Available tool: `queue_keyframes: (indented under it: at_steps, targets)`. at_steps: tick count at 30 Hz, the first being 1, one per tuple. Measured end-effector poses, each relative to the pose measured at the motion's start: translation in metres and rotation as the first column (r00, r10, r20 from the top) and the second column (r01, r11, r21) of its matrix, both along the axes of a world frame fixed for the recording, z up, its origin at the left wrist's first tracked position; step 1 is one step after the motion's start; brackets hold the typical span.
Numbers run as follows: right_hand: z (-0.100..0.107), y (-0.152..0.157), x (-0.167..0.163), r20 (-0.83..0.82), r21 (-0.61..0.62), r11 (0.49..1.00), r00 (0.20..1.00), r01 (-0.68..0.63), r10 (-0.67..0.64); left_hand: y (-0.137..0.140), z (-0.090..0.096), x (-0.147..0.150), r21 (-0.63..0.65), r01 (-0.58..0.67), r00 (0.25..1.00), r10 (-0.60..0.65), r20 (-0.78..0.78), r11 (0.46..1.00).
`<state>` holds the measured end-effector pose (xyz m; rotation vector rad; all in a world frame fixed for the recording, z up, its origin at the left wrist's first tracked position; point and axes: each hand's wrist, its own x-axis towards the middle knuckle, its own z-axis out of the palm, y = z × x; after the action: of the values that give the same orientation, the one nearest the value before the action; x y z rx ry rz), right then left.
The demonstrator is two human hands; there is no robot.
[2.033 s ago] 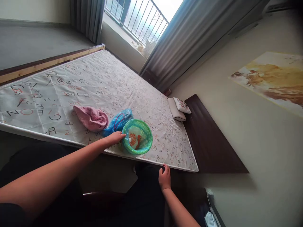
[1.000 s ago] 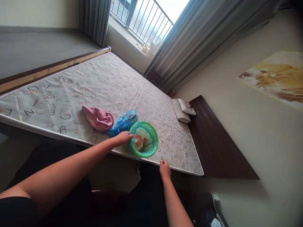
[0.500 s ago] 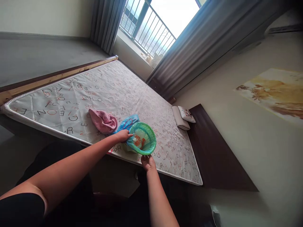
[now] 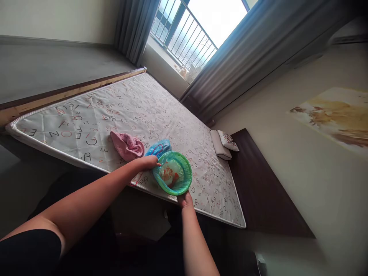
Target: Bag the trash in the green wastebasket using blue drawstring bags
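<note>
A green plastic basket [image 4: 187, 168] tilts toward me over the near edge of the mattress, with a white and orange patterned bottom showing inside. My right hand [image 4: 184, 199] holds it from beneath at its near right side, its fingers mostly hidden behind the wall. At the basket's left rim, my left hand [image 4: 151, 162] is closed on thin blue plastic. That plastic belongs to a blue plastic bag [image 4: 163, 147] with red strings, bunched behind the hand and partly over the rim. Left of the bag lies a crumpled pink towel [image 4: 126, 146].
The letter-printed mattress [image 4: 94, 119] fills the middle, with a wooden bed edge [image 4: 71, 89] along its far left. A pillow [image 4: 220, 145] and a patterned cushion [image 4: 228, 141] sit by the dark headboard [image 4: 258, 184]. Grey curtains [image 4: 230, 57] flank the window.
The basket has come slightly nearer and tipped, so more of its inside shows. My right hand has moved further under its right side; my left hand stays at the rim.
</note>
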<state>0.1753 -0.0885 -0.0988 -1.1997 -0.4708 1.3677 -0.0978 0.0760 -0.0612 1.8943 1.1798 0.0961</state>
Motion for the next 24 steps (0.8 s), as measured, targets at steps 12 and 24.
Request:
queue_keyframes:
  at_steps: [12,24]
  targets:
    - [0.004,-0.018,0.021,-0.07,-0.27,0.963,0.997,0.011,-0.032,0.01,0.01,-0.014,-0.021,0.06,0.998,-0.059,0.018,0.998]
    - [0.019,-0.001,0.016,0.035,-0.21,0.976,0.998,0.063,-0.057,0.012,0.023,-0.02,-0.087,-0.15,0.971,0.163,0.173,0.985]
